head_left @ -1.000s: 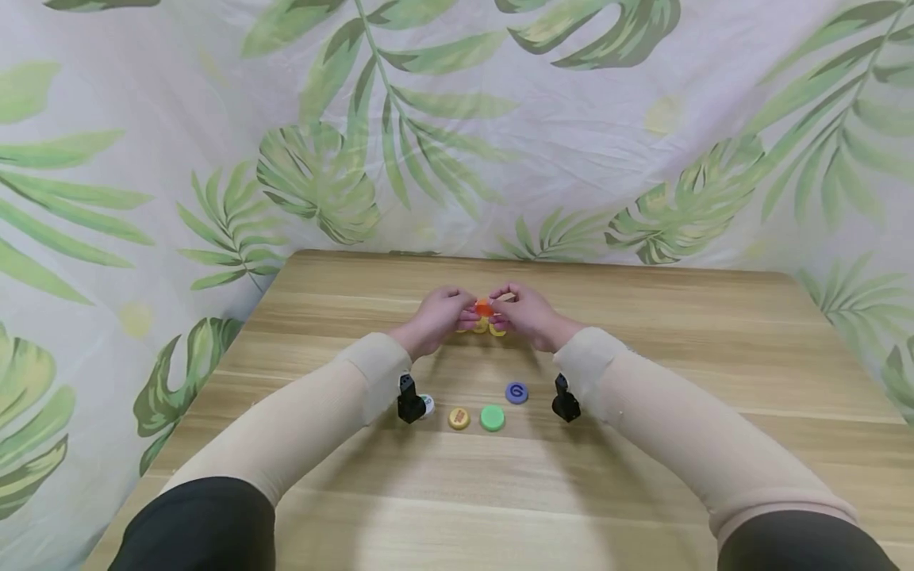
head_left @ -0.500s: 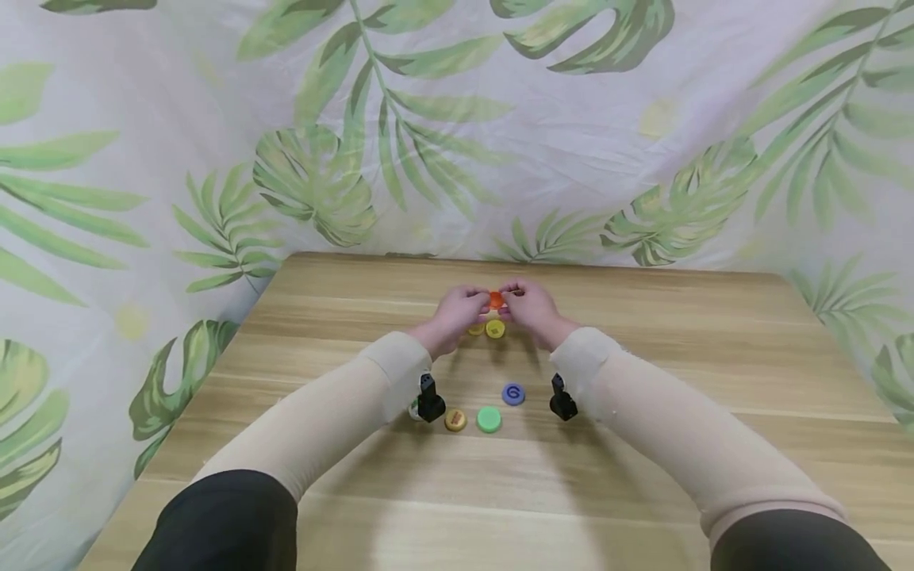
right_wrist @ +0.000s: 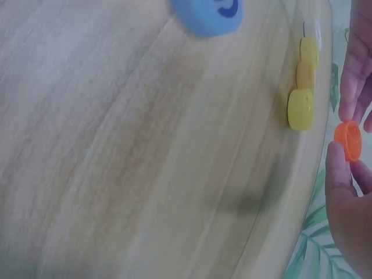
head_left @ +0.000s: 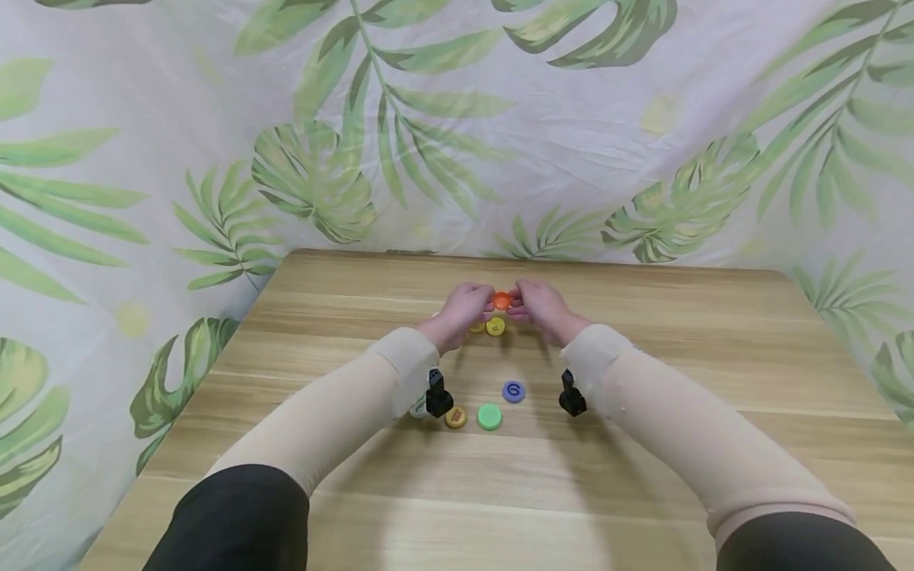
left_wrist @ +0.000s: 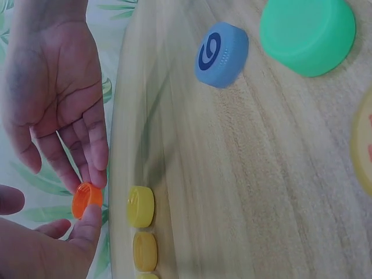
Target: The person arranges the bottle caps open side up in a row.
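Orange cap [head_left: 502, 300], raised above the table [head_left: 500, 492], sits between my 2 hands: the fingertips of my left hand [head_left: 463, 312] press it from the left, those of my right hand [head_left: 545, 309] from the right. Neither hand is curled around it; my fingers reach out to it, and in the left wrist view my right thumb stands apart from it. Both wrist views show its hollow inside up close.

The right wrist view lays out a row of 3 yellow caps [right_wrist: 305, 75]; from the head, my left hand hides part of that row. The head view shows a gold cap [head_left: 455, 417], a green cap [head_left: 489, 417] and a blue cap [head_left: 513, 391] whole; the left wrist view cuts off the gold cap. A whitish cap [head_left: 418, 408] is partly hidden by my left sleeve and wrist camera.
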{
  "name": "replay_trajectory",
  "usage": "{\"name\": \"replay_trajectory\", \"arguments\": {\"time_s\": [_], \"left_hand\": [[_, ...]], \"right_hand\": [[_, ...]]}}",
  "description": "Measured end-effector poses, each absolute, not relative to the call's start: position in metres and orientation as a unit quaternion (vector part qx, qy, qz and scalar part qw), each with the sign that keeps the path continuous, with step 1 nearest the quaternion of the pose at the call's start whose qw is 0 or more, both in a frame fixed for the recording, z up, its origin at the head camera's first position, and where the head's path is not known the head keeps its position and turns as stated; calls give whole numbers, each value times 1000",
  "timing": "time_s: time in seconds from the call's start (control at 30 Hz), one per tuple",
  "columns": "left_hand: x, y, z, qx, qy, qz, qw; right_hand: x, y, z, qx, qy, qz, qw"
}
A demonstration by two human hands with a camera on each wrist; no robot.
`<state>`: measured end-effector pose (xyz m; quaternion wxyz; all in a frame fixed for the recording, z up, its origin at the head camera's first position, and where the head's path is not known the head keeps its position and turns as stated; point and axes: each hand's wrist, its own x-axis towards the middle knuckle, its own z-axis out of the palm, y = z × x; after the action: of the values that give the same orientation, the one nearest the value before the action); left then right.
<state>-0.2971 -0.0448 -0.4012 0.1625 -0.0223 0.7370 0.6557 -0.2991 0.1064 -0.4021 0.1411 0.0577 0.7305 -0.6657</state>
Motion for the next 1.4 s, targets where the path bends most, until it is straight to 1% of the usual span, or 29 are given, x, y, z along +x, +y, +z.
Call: {"name": "replay_trajectory", "arguments": {"time_s": [0.17,0.57,0.63,0.87,1.23,1.4], "left_hand": [[-298,-42,-403,-17,738,652,175],[-296,-34,-406,0,750,633,192],[-296,-32,-405,2,750,630,201],[-295,-30,-398,21,745,614,262],[-295,-28,-399,16,750,588,303],[-296,-30,-399,18,745,599,291]], "right_hand": [[-301,115,-404,56,738,-651,166],[-302,127,-408,80,753,-621,204],[-302,130,-409,80,749,-621,213],[-301,141,-414,71,750,-612,241],[-302,144,-419,74,756,-590,273],[-303,144,-421,80,755,-593,269]]}}
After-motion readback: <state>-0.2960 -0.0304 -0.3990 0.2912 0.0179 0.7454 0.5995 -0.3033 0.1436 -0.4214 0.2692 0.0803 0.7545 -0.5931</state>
